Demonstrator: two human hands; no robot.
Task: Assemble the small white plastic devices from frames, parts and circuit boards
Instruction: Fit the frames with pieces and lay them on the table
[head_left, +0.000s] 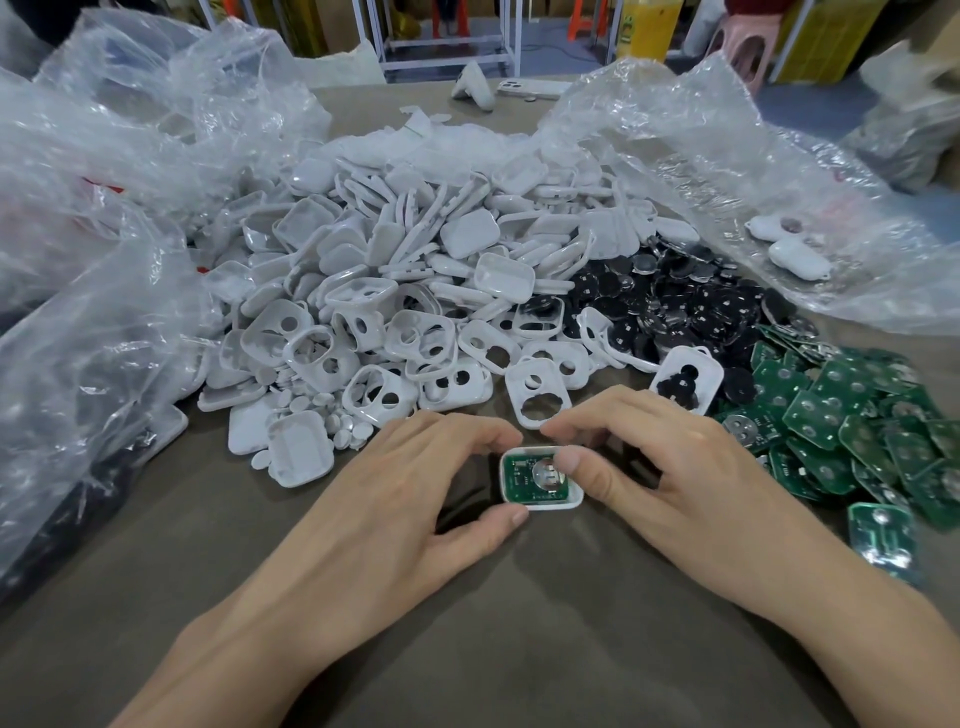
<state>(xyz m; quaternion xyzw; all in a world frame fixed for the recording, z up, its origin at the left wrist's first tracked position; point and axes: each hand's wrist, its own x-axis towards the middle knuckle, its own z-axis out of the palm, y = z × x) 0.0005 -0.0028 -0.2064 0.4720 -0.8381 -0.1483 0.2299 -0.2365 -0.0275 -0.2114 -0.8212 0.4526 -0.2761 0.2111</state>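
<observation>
While hands (410, 488) (654, 457) pinch frame (551, 505) edges, open tabletop (493, 634) nearside.

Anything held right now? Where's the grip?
Yes: one white frame with a green circuit board inside. The left hand pinches its left end, thumb at the near corner; the right hand grips its right end, thumb pressing on the board.

We can read no word, number or brand name anywhere. The clear plastic bag (96, 184) at the left bears red print, too crumpled and blurred for us to read. The green circuit boards (831, 410), like the one seated in the white frame (550, 504), carry tiny white marks we cannot make out. The yellow container (647, 26) shows only a green figure.
</observation>
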